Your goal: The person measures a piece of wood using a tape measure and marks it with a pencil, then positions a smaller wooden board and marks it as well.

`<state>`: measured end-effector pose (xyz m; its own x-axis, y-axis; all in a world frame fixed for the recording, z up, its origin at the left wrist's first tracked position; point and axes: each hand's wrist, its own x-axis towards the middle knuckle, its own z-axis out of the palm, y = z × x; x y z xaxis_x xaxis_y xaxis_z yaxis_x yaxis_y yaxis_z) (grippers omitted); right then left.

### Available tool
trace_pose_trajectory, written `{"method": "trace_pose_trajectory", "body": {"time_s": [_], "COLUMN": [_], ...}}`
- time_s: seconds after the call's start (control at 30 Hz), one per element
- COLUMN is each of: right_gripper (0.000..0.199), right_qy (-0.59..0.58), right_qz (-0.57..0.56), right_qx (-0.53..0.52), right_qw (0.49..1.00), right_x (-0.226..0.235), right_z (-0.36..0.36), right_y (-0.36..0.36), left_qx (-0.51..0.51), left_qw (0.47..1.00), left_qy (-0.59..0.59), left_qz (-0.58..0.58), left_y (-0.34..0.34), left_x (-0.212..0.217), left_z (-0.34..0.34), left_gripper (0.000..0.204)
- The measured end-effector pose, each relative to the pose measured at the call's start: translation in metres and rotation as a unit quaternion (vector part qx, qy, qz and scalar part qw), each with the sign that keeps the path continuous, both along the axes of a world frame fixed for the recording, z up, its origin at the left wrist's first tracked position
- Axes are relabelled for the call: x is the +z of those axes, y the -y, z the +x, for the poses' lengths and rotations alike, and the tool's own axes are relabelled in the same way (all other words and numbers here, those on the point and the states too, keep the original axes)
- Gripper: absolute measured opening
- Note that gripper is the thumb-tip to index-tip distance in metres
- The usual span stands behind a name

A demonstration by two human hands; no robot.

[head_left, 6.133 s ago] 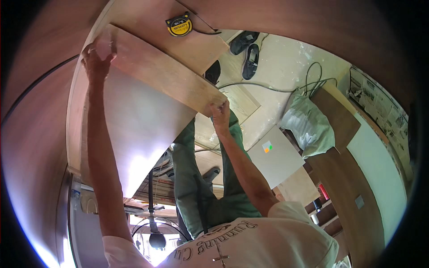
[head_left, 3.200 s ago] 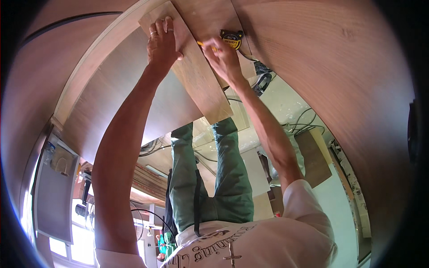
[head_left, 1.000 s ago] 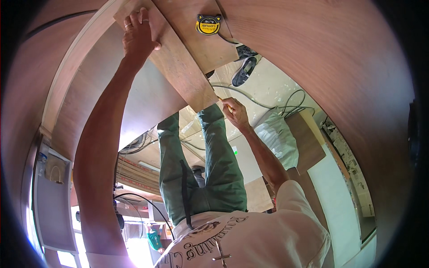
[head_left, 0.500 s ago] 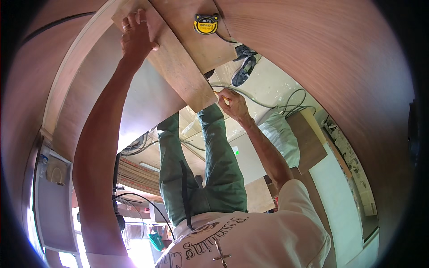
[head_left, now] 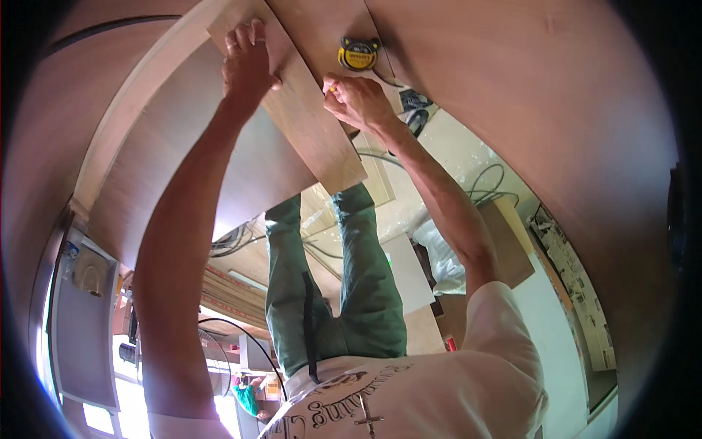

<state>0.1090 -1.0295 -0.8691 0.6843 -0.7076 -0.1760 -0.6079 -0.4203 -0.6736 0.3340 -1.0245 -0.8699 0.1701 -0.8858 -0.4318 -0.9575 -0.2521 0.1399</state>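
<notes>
My left hand [head_left: 247, 66] lies on a narrow wooden board [head_left: 311, 132], its fingers stretched forward and its thumb out to the right. The board rests along the edge of a larger smooth panel [head_left: 175, 157]. My right hand [head_left: 358, 100] is closed around a thin yellow pencil [head_left: 333, 89], at the board's right edge; most of the pencil is hidden by the fingers. Just beyond that hand, a yellow and black tape measure [head_left: 358, 53] sits on another wooden sheet [head_left: 322, 25].
A large wood-grain panel [head_left: 526, 95] curves along the right. Below on the floor are dark shoes [head_left: 417, 121], looped black cable [head_left: 486, 183] and a white sack [head_left: 442, 256]. Stacked boards [head_left: 234, 293] stand behind my legs. A person in green [head_left: 246, 396] shows at the bottom.
My right hand has moved away from me along the board's right edge, from its near corner to a spot close to the tape measure. My left hand keeps its place on the board.
</notes>
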Motion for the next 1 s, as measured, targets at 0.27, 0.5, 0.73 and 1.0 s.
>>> {"method": "trace_pose_trajectory", "body": {"time_s": [0.27, 0.5, 0.73, 1.0], "right_gripper": [0.011, 0.015, 0.020, 0.026], "right_qy": [-0.008, 0.071, 0.131, 0.108], "right_qz": [0.021, -0.024, -0.006, -0.061], "right_qx": [-0.031, -0.068, -0.099, -0.144], "right_qw": [0.999, 0.995, 0.986, 0.982], "right_x": [0.001, -0.011, -0.024, 0.003], "right_z": [0.083, 0.139, 0.136, 0.164], "right_y": [0.086, 0.141, 0.142, 0.158], "left_qx": [-0.006, -0.015, -0.029, -0.034], "left_qw": [1.000, 0.999, 0.999, 0.999], "left_qy": [0.008, 0.030, 0.033, 0.015], "left_qz": [0.016, 0.030, 0.023, 0.014], "left_y": [0.002, 0.004, 0.005, 0.002], "left_x": [0.008, 0.010, 0.008, 0.007], "left_z": [-0.001, -0.001, 0.001, 0.002], "left_gripper": [0.123, 0.124, 0.125, 0.127]}}
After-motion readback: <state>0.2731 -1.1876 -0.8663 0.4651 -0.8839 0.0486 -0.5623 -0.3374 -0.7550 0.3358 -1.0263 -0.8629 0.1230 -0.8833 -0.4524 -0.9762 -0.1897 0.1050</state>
